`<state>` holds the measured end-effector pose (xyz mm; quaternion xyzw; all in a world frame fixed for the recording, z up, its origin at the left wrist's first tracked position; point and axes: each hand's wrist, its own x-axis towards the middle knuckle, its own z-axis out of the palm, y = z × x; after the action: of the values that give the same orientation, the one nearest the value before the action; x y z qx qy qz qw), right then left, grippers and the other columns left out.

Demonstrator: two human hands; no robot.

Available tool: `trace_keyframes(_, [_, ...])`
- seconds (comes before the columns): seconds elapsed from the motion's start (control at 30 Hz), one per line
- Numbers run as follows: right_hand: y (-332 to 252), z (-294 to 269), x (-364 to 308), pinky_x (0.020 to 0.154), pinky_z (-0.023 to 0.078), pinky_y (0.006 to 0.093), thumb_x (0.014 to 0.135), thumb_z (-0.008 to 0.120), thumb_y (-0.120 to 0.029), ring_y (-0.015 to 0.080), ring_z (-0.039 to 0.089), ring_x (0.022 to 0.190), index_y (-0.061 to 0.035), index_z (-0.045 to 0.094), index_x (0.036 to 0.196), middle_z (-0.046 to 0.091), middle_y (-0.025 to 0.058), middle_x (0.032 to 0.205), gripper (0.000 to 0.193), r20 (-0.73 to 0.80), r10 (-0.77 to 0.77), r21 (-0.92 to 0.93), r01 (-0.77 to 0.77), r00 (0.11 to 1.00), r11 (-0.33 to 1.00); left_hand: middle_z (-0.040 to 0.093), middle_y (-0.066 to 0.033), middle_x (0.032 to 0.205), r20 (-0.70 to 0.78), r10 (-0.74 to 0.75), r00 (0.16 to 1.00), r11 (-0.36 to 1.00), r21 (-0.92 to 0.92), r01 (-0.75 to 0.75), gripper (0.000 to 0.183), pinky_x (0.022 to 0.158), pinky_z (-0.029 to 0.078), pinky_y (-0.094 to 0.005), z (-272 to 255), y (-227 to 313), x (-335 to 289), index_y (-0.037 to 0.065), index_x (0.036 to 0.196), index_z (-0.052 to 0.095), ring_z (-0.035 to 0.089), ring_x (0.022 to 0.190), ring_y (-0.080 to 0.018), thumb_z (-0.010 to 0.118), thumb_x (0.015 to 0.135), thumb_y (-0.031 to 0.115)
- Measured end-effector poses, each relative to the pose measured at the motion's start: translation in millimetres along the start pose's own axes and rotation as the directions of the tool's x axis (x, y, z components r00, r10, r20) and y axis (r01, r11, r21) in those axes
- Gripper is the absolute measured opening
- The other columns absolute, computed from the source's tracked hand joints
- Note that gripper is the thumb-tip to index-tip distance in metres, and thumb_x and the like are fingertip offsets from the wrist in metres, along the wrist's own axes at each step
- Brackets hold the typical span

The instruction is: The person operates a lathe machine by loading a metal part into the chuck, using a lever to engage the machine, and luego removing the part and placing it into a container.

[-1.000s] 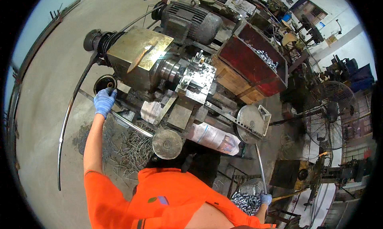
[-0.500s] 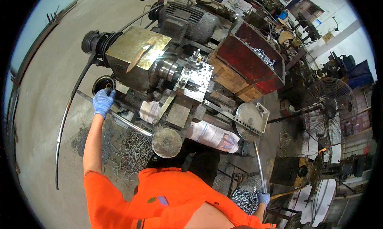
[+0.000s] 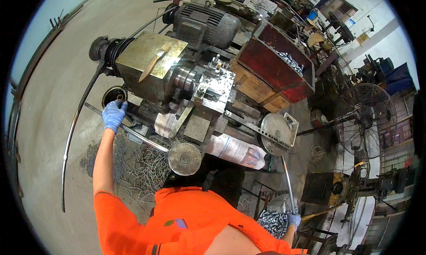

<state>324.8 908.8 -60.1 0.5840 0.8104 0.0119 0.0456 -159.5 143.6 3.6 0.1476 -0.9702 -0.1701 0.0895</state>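
left hand (image 3: 114, 116) at black cup (image 3: 107, 96), left of machine (image 3: 214, 91); cannot tell if grip is closed. right hand (image 3: 293, 220) gripping lever (image 3: 288, 184) end, near right, likely for leverage; parts (image 3: 272, 223) just beside, probably for easy reach.

Qty: 2 gloved hands (image 3: 114, 116) (image 3: 293, 220), 2 shiny mtl rods (image 3: 288, 181) (image 3: 144, 138), 2 rnd discs (image 3: 184, 159) (image 3: 273, 124), 1 rnd blk part (image 3: 106, 96), 1 elec. motor (image 3: 206, 24), 1 brass-col. cover (image 3: 131, 55), 1 wooden stick (image 3: 151, 69), 1 shiny tool block (image 3: 215, 88), 1 perf. bar (image 3: 255, 128), 2 pale sheets (image 3: 235, 150) (image 3: 164, 125), 1 blk hose (image 3: 81, 104), 1 red bin (image 3: 262, 64), 1 wood box (image 3: 253, 86), 1 mesh basket (image 3: 282, 202), 1 lg fan (image 3: 366, 117), 1 yel. sign (image 3: 362, 38), 1 org. shirt (image 3: 177, 210). Small mtl pcs (image 3: 288, 61) in bin & basket: too many to count; ditto floor shavings (image 3: 148, 173).
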Motion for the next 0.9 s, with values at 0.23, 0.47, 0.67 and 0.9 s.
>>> trace_keyframes(0.23, [-6.5, -4.2, -2.8, 0.078, 0.049, 0.0428, 0.062, 0.069, -0.035, 0.0392, 0.062, 0.088, 0.0027, 0.066, 0.085, 0.063, 0.0274, 0.089, 0.045, 0.016, 0.051, -0.061, -0.050, 0.999, 0.997, 0.066, -0.0148, 0.086, -0.021, 0.003, 1.000, 1.000, -0.003, -0.003, 0.032, 0.073, 0.049, -0.0412, 6.0, -6.0, 1.3, 0.011, 0.091, 0.069, 0.062, 0.084, -0.0323, 0.057, 0.082, 0.040])
trace_keyframes(0.47, [2.6, 5.9, 2.0, 0.078, 0.049, 0.0433, 0.062, 0.070, -0.037, 0.0397, 0.062, 0.088, 0.0028, 0.065, 0.087, 0.063, 0.0270, 0.089, 0.047, -0.030, 0.036, -0.068, -0.038, 0.999, 0.997, 0.065, -0.0151, 0.087, -0.024, 0.015, 1.000, 1.000, -0.002, -0.015, 0.031, 0.073, 0.049, -0.0414, 3.1, -3.2, 0.0, 0.011, 0.091, 0.069, 0.062, 0.084, -0.0326, 0.057, 0.082, 0.038])
trace_keyframes(0.67, [-8.4, -5.3, -8.4, 0.078, 0.049, 0.0432, 0.061, 0.072, -0.036, 0.0398, 0.061, 0.089, 0.0026, 0.065, 0.091, 0.063, 0.0262, 0.091, 0.049, 0.001, 0.051, -0.071, -0.051, 0.999, 0.996, 0.067, -0.0137, 0.089, 0.013, -0.020, 1.000, 1.000, -0.006, 0.020, 0.034, 0.075, 0.049, -0.0390, 4.3, -3.5, 1.1, 0.009, 0.096, 0.068, 0.064, 0.084, -0.0304, 0.059, 0.081, 0.038])
trace_keyframes(0.9, [-12.6, -7.9, -12.1, 0.078, 0.049, 0.0433, 0.062, 0.071, -0.035, 0.0401, 0.061, 0.089, 0.0022, 0.065, 0.090, 0.063, 0.0262, 0.091, 0.047, 0.013, 0.078, -0.083, -0.077, 0.997, 0.994, 0.066, -0.0145, 0.087, -0.024, -0.005, 1.000, 1.000, -0.011, 0.005, 0.033, 0.074, 0.049, -0.0409, 5.1, -3.5, -0.4, 0.009, 0.090, 0.068, 0.062, 0.083, -0.0322, 0.058, 0.082, 0.039])
